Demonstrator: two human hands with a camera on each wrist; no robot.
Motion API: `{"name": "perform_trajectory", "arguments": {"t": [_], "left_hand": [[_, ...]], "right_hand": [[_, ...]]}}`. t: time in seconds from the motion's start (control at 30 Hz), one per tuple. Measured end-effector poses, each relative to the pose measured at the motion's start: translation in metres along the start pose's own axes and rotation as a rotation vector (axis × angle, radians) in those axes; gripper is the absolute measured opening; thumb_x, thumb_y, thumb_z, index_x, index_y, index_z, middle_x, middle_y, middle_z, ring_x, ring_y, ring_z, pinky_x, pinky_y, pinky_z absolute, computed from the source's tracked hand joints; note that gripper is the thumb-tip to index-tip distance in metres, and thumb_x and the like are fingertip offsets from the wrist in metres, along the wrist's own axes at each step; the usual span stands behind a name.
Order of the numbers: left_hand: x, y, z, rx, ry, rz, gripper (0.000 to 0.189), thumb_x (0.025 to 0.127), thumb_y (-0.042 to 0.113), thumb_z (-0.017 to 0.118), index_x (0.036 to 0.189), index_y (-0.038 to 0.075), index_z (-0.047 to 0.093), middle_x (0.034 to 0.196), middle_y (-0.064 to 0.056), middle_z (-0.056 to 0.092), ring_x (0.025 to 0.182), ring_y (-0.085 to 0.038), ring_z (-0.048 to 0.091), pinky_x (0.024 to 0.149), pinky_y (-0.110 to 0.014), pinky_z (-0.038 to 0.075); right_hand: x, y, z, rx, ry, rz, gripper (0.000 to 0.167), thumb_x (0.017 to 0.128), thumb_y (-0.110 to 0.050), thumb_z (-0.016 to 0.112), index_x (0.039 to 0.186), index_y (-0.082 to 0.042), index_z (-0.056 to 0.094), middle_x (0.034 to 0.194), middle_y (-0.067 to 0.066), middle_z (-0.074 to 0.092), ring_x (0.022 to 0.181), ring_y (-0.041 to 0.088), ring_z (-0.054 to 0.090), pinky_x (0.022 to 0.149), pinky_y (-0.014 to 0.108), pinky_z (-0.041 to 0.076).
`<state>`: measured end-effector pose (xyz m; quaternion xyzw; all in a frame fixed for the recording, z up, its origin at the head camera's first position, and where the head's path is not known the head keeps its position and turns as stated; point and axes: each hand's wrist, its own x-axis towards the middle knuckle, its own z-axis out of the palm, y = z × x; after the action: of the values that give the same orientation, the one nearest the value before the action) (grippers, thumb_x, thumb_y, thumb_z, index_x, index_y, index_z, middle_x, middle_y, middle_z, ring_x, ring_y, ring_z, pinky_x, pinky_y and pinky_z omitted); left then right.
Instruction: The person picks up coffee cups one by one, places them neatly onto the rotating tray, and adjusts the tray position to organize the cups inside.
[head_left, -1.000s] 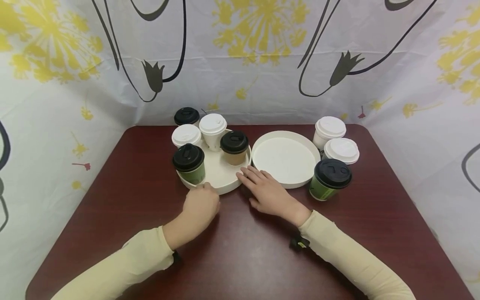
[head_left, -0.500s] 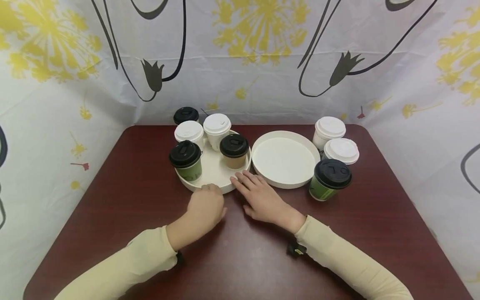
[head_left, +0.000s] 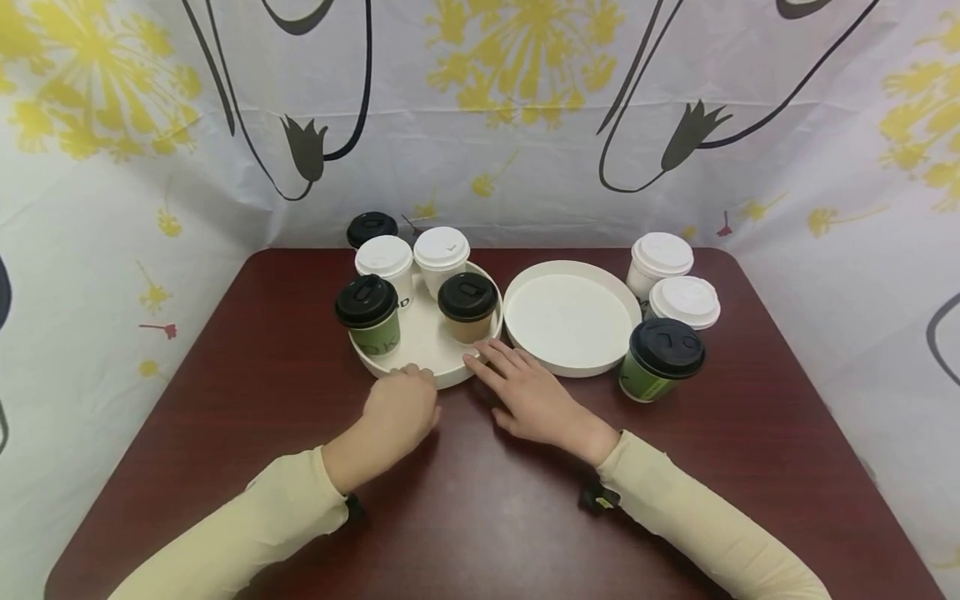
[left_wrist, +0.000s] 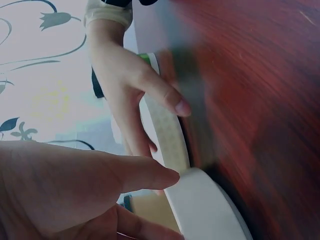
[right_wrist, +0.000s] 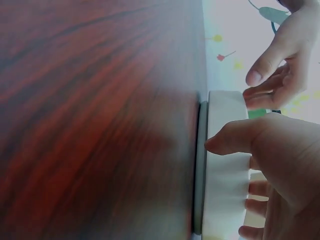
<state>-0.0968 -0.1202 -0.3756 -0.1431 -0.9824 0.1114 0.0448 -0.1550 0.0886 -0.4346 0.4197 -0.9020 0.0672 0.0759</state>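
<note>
A round white tray [head_left: 427,354] holds a green cup [head_left: 375,333] with a black lid, a brown cup [head_left: 468,321] with a black lid, and two white cups [head_left: 390,260] with white lids. My left hand [head_left: 401,408] is at its front rim, fingers curled over the edge. Further right, my right hand [head_left: 536,396] reaches its fairly straight fingers to the same rim, near the brown cup. In the right wrist view, that hand's thumb [right_wrist: 230,137] overlaps the tray's outer wall, above a thin grey base [right_wrist: 200,175].
A second round white tray [head_left: 573,317] stands right beside the first. Along its right side are two white cups [head_left: 660,258] and a green cup [head_left: 660,362] with a black lid. Behind the left tray another black-lidded cup [head_left: 372,229] shows; a patterned cloth [head_left: 487,100] hangs at the back.
The left tray has turned clockwise with its cups: the green cup moved left and away, the white cups right, the brown cup slightly nearer. My hands shifted a little along the rim.
</note>
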Motion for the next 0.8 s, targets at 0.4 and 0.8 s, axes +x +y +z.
{"name": "perform_trajectory", "arguments": {"t": [0.4, 0.8], "left_hand": [[0.011, -0.046, -0.016, -0.224, -0.174, -0.005, 0.035, 0.087, 0.036, 0.067, 0.093, 0.001, 0.065, 0.085, -0.015, 0.068, 0.077, -0.032, 0.068, 0.059, -0.046, 0.055], [0.082, -0.171, -0.085, -0.328, -0.004, -0.041, 0.049, 0.096, 0.031, 0.056, 0.137, 0.005, 0.052, 0.14, -0.021, 0.055, 0.128, -0.044, 0.052, 0.102, -0.062, 0.043]], "right_hand": [[-0.002, -0.004, 0.002, -0.017, -0.01, -0.002, 0.088, 0.08, -0.026, 0.073, 0.156, -0.015, 0.029, 0.161, 0.013, 0.032, 0.15, 0.034, 0.031, 0.115, 0.054, 0.036], [0.0, -0.006, 0.003, -0.04, -0.017, -0.001, 0.091, 0.08, -0.026, 0.074, 0.157, -0.015, 0.028, 0.162, 0.012, 0.031, 0.15, 0.034, 0.031, 0.114, 0.054, 0.038]]}}
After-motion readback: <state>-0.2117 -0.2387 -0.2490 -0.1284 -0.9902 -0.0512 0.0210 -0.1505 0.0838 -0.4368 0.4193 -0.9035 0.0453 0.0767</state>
